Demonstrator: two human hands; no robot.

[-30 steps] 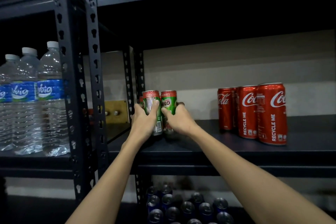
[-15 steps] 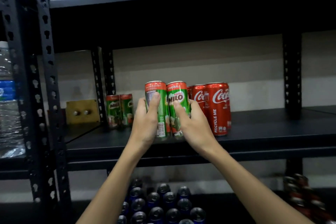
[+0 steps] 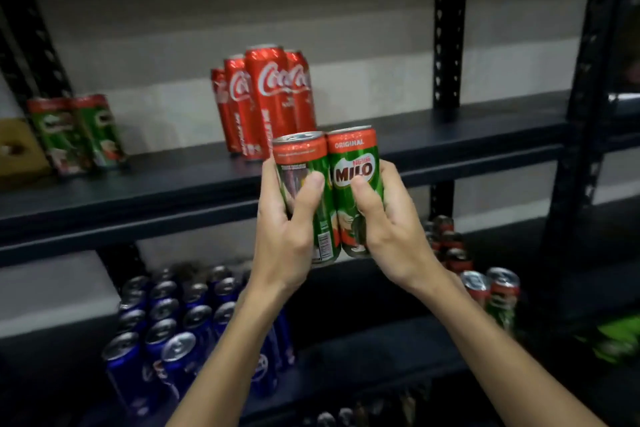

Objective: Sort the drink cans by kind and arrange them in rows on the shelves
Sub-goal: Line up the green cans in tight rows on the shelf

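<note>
Green Milo cans (image 3: pixel 330 194), two pressed side by side, gripped by left hand (image 3: pixel 289 229) and right hand (image 3: pixel 388 218) in the air near the middle shelf (image 3: pixel 450 139). Squeeze slips and one probably drops onto the blue cans (image 3: pixel 173 340) below. Far-left Milo pair (image 3: pixel 78 133) is blurry, and fingers behind the cans are hidden.

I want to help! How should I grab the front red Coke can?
Wrap your fingers around the middle of the front Coke can, coming from the front. It stands upright with other red cans packed close behind and beside it, so only its front is free.
</note>
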